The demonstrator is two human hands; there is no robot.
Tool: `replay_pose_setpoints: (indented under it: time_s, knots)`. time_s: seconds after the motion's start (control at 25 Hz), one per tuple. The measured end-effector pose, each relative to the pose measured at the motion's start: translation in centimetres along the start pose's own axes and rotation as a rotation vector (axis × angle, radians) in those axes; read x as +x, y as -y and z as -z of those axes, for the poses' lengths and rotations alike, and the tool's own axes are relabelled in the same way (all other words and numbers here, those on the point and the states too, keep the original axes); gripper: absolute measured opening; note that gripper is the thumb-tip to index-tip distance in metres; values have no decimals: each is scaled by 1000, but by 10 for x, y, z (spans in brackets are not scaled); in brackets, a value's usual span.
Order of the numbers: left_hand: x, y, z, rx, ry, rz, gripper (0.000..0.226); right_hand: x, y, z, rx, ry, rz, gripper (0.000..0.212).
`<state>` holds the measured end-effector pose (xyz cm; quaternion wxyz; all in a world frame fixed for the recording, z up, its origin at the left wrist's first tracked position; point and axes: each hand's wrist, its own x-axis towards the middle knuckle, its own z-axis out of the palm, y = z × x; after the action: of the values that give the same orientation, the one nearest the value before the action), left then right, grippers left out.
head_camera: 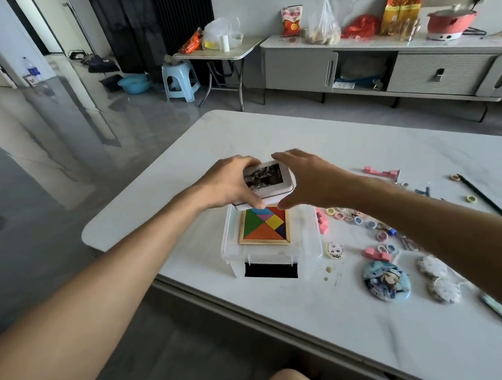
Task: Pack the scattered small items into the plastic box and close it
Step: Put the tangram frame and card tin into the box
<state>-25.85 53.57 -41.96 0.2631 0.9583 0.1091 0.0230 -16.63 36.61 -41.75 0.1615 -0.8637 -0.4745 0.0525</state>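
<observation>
Left hand (229, 185) fingers grip white picture case (268, 180) at far edge of plastic box (233, 258). Right hand (308, 180) fingers spread wide beside it. Tangram (265, 227) lies on box top. Hair ties (359, 220) and badge (386, 280) scattered right on surface (358, 142).

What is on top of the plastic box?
A colourful puzzle lies on the box's lid. The left hand grips a white case over the puzzle's far edge, right hand beside it. That edge is hidden.

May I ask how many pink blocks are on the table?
3 pink blocks: one farthest away, one beside the plastic box, one by the round badge. The right arm may hide more.
</observation>
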Motion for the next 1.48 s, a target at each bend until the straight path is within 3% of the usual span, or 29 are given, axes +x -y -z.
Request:
replay_pose_setpoints:
  time_s: [0.12, 0.28, 0.36, 0.44, 0.64, 0.76, 1.0, 1.24, 1.32, 1.48]
  knots:
    - [-3, -4, -6, -14, 3, -8, 73, 9, 5, -4, -149, 24, 14, 70]
    - [-8, 12, -9, -104, -79, 177, 98, 27, 8, -19, -72, 80, -163, 55]
    - [-14, 23, -19, -152, -66, 355, 81, 31, 8, -35, -4, 131, -287, 40]
    - [-20, 33, -30, -248, -49, 416, 41, 34, 9, -55, 29, 145, -369, 30]
    - [-17, 43, -43, -206, -102, 344, 12, 40, 9, -88, 130, 73, -513, 35]
    - [-18, 44, -44, -255, -106, 325, 24, 40, 6, -99, 141, 46, -555, 40]
    - [-19, 45, -46, -260, -118, 321, 13, 36, 5, -107, 238, 37, -608, 51]
    - [-16, 45, -47, -238, -119, 335, 15, 20, 18, -106, 39, 409, -446, 125]
    - [-14, 45, -49, -224, -125, 342, 23, 14, 20, -110, -22, 409, -431, 124]
    - [-12, 47, -51, -239, -116, 362, 27, 15, 17, -113, -1, 285, -444, 99]
